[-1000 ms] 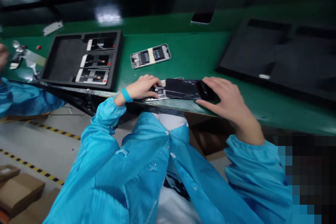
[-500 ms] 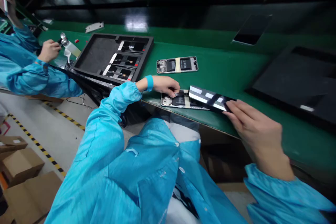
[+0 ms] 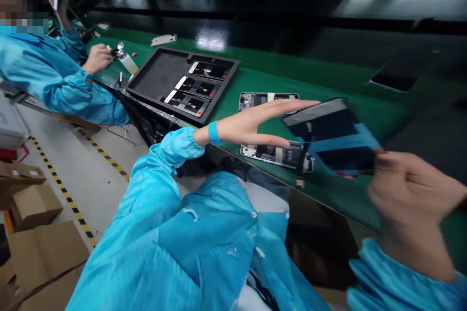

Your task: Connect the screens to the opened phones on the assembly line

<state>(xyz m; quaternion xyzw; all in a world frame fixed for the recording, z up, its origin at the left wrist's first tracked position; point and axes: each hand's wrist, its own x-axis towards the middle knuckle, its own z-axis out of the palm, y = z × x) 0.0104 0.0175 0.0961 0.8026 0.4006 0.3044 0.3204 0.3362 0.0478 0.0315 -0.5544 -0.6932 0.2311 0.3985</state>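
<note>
My right hand (image 3: 412, 180), blurred by motion, pinches a phone screen panel (image 3: 330, 121) by its right end. The panel is dark, with a bluish strip across it, and is held tilted above the bench. My left hand (image 3: 248, 124) is open, its fingers stretched toward the panel's left end and its thumb apart; whether the fingertips touch the panel I cannot tell. Beneath the left hand lies an opened phone body (image 3: 262, 154) at the bench's front edge, its battery crossed by a pale strip. Behind it rests a second opened phone body (image 3: 251, 100), partly covered by my hand.
A black foam tray (image 3: 156, 65) with several phone screens in it stands left on the green bench (image 3: 255, 75). Beyond it are a co-worker's hand (image 3: 98, 58) and a bottle (image 3: 127, 63). A dark panel (image 3: 397, 70) lies at the back right. Cardboard boxes (image 3: 36, 204) sit on the floor.
My left hand has left the front phone body, opened and reached right. The screen panel in my right hand has risen and turned, so its broad face shows. The view has shifted left.
</note>
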